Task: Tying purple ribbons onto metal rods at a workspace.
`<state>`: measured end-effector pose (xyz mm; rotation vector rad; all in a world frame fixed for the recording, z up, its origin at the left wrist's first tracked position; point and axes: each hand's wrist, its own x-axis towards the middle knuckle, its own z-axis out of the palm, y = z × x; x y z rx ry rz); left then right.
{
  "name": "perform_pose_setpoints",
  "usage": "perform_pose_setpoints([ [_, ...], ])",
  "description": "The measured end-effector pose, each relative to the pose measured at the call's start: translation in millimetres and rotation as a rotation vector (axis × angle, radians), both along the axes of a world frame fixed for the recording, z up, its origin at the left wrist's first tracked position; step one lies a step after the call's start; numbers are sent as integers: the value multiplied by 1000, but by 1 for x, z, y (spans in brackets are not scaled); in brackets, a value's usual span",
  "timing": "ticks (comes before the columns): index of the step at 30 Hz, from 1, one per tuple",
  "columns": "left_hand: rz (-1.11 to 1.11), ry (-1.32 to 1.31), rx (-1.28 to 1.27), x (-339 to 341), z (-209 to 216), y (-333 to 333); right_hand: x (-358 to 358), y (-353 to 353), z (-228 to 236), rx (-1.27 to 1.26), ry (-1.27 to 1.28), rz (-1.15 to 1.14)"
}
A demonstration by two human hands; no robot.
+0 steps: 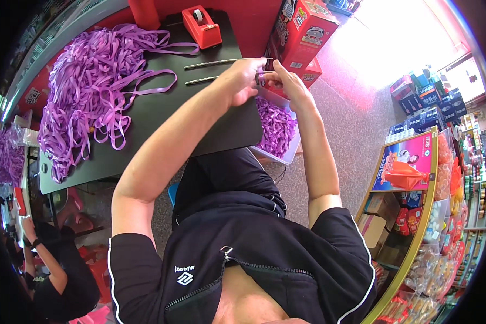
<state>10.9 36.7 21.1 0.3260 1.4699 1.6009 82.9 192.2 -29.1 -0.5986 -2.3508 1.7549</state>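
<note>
Over the table's right end, my left hand (242, 80) is closed, its fingertips at a short purple ribbon (261, 74). Facing it, my right hand (290, 86) has bent fingers pinching at the same ribbon; its exact grip is partly hidden. Two thin, spiral-patterned metal rods (204, 65) run nearly parallel from the tabletop side to my left hand, which covers part of them. Just below the hands, a pale plastic bin (290, 155) holds many short purple ribbon pieces (275, 127). A large tangled heap of purple ribbon loops (89, 81) covers the table's left part.
A red tape dispenser (202, 28) stands at the far edge of the dark table (159, 116). Red cartons (302, 35) are stacked beyond my hands. Shelving with packaged goods (405, 200) lines the right. At the lower left, another person (65, 270) works beside more purple ribbon (8, 156).
</note>
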Motion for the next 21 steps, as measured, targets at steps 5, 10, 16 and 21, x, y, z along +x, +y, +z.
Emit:
perform_pose_setpoints([
  [5,148,-466,419,3,-18,17,-1,1,2,-137,19,15],
  [10,248,-586,716,2,-34,19,5,5,-12,-186,35,4],
  [16,114,-494,780,-2,-50,13,3,-7,9,187,483,-232],
  [21,106,-478,796,1,-43,9,-47,-37,79,285,499,-22],
])
